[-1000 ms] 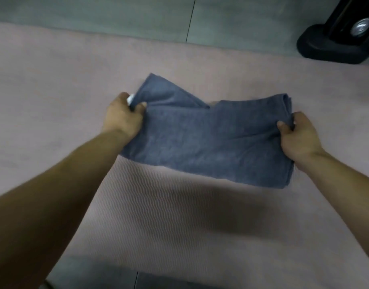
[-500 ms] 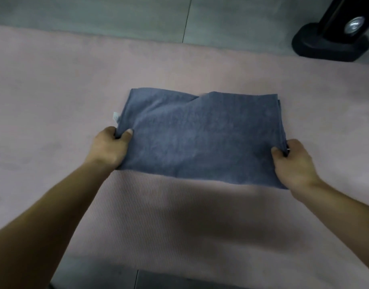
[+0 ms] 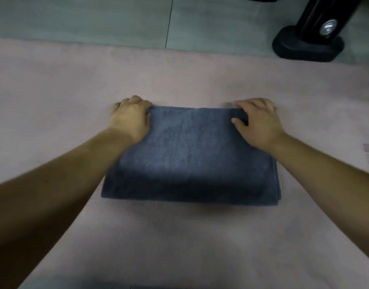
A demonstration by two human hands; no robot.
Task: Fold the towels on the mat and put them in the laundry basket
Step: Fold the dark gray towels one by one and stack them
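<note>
folded towel (image 3: 190,159) flat, long axis left-right

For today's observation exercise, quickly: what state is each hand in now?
Left hand: closed, gripping the far left corner of the towel.
Right hand: closed, pinching its far right corner.

We're indoors, down at floor level. Smooth grey-green floor tiles (image 3: 96,17) run across the top, with a thin dark seam (image 3: 169,21) splitting them. Over them lies a broad pink mat (image 3: 179,236), ribbed like an exercise mat, with a blue-grey towel (image 3: 192,159) on it. At the top right is the heavy black foot (image 3: 308,47) of some stand or machine, with a silver fitting (image 3: 327,27) on its upright. Home or gym? Can't tell.
</note>
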